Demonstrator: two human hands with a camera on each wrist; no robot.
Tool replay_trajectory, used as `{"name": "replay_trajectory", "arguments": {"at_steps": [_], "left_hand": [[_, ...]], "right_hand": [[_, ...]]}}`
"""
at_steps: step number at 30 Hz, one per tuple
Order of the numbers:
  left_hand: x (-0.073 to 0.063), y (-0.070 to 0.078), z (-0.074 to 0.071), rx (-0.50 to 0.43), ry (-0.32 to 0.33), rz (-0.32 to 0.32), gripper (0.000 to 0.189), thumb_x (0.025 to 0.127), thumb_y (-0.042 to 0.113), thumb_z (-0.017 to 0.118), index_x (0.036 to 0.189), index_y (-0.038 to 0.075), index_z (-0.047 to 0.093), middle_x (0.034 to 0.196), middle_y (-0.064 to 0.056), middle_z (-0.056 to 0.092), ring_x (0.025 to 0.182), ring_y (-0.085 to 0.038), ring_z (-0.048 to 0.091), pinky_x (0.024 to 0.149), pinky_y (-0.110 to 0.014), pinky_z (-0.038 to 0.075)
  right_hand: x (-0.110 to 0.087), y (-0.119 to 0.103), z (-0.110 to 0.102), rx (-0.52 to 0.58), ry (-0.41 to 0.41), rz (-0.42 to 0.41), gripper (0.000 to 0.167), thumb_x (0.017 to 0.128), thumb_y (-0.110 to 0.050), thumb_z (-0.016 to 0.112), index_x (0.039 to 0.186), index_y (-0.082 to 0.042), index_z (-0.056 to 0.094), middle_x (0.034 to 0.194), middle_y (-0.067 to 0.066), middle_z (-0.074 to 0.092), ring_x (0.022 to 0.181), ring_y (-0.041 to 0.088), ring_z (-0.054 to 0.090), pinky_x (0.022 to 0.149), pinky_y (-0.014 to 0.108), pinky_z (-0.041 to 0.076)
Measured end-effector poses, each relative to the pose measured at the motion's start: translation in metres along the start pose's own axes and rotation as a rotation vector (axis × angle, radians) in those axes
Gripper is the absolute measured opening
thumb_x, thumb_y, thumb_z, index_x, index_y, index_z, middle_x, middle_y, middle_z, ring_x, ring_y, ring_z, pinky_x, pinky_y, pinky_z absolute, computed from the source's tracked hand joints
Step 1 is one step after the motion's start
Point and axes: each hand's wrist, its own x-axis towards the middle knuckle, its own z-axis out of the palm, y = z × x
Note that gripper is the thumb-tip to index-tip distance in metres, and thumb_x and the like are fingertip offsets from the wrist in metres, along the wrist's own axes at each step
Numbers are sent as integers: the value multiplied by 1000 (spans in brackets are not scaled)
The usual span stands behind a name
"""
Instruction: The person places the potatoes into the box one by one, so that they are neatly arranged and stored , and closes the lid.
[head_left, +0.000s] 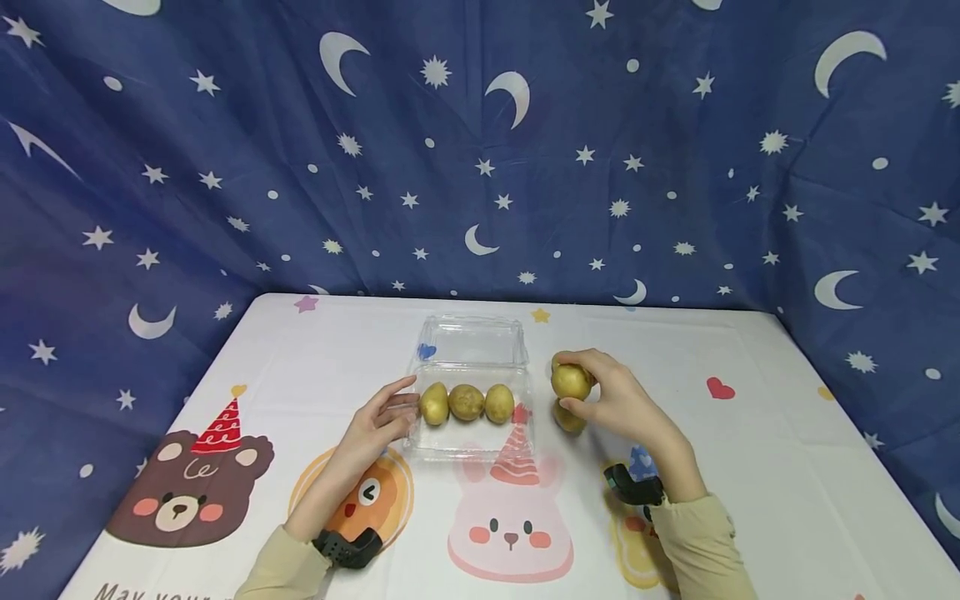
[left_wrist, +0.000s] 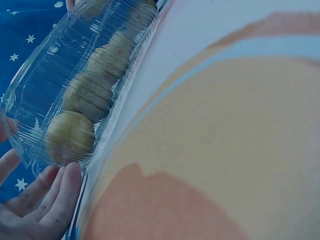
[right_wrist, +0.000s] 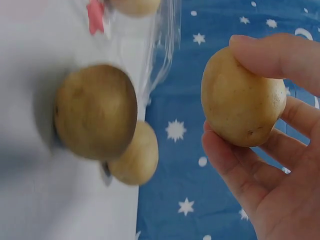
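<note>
My right hand (head_left: 626, 408) grips a potato (head_left: 572, 382) between thumb and fingers, raised above the table to the right of a clear plastic clamshell box (head_left: 472, 442). Two more potatoes lie on the cloth below it: the nearer potato (right_wrist: 97, 112) and the farther potato (right_wrist: 135, 157), which the held one mostly hides in the head view. Inside the box, whose lid (head_left: 480, 342) is folded back, three potatoes (head_left: 467, 402) sit in a row. At the box's left end, my left hand (head_left: 378, 421) rests its extended fingers (left_wrist: 70, 187) against the wall.
A white cloth printed with a bear (head_left: 198, 492), a rabbit (head_left: 510, 533) and other cartoon figures covers the table. Behind it hangs a blue curtain (head_left: 480, 167) with moons and stars. Each wrist wears a black camera band (head_left: 348, 547).
</note>
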Motion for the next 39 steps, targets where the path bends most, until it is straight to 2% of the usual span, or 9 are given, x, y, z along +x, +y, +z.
{"name": "replay_trajectory", "arguments": {"at_steps": [7,15,22,29,39], "left_hand": [[1,1,1,9,6,-7,56,96,14,57,148,14,37,139,-22,49,126,-38,51,86,-24,50],[1,0,1,7,6,-7,56,96,13,57,148,14,37,139,-22,49,125,-39,51,85,-23,50],[1,-1,0,4,0,6,55,96,14,57,148,14,36,139,-23,48,126,-40,50,84,-21,49],[0,-1,0,6,2,7,55,97,13,56,148,15,37,139,-23,48,126,-40,50,85,-21,49],[1,-1,0,5,-4,4,57,96,16,58,148,13,36,139,-23,48,126,-40,50,86,-24,51]], "right_hand": [[5,-12,11,26,-21,-61,50,77,-11,77,124,-11,60,121,4,62,93,14,56,82,31,51],[10,-25,21,26,-15,-100,51,76,-12,79,124,-13,61,118,2,64,103,17,52,85,35,49],[15,-36,30,35,-45,-98,50,77,-13,79,124,-14,61,117,0,65,96,12,56,83,30,50],[17,-46,38,63,-54,-115,49,77,-12,78,123,-13,61,122,2,64,113,18,59,96,39,49],[18,-58,49,61,-66,-121,52,76,-14,80,125,-15,60,123,0,63,111,16,58,93,38,50]]}}
